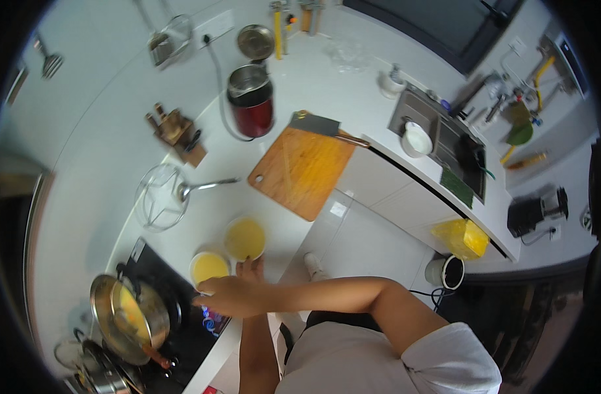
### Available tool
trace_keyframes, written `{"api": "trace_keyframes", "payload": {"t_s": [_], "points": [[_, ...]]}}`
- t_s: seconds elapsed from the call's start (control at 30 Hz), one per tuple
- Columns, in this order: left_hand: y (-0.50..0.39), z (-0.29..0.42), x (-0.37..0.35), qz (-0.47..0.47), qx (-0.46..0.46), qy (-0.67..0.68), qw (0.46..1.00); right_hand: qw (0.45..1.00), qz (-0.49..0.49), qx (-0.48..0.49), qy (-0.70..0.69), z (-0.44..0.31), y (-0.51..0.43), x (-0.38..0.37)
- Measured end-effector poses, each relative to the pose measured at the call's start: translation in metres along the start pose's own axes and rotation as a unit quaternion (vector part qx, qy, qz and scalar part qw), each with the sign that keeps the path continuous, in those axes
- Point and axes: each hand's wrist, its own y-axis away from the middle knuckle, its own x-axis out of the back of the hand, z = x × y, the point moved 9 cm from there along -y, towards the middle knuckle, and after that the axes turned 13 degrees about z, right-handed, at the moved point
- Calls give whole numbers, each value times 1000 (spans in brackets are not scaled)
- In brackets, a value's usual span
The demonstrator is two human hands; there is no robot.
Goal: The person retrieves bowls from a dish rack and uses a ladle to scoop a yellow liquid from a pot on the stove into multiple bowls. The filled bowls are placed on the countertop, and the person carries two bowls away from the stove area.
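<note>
Two white bowls of yellow liquid stand close together on the white countertop, one farther right [245,239] and one nearer the cooktop [209,267]. The fingers of my left hand [251,270] are on the near rim of the farther-right bowl. Crossing over my left forearm, my right hand [234,297] is at the near side of the other bowl and hides part of it; its grip is hidden. Left of my hands, a steel pot [158,315] with yellow contents sits on the black cooktop [194,340], its brown handle pointing toward me.
Beyond the bowls lie a wire rack [157,197], a metal utensil [211,185] and a wooden cutting board [305,170] with a cleaver [316,124] on it. Farther back stand a knife block [179,135] and a red-and-black appliance [253,111], lid raised. At right is a sink [418,113].
</note>
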Motion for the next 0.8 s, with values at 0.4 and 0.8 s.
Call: {"api": "trace_keyframes", "payload": {"t_s": [0.4, 0.8], "points": [[13, 3, -16, 94, -71, -89, 989, 633, 330, -669, -209, 271, 381, 206], [48, -138, 50, 184, 220, -15, 958, 387, 715, -467, -348, 416, 468, 407]]}}
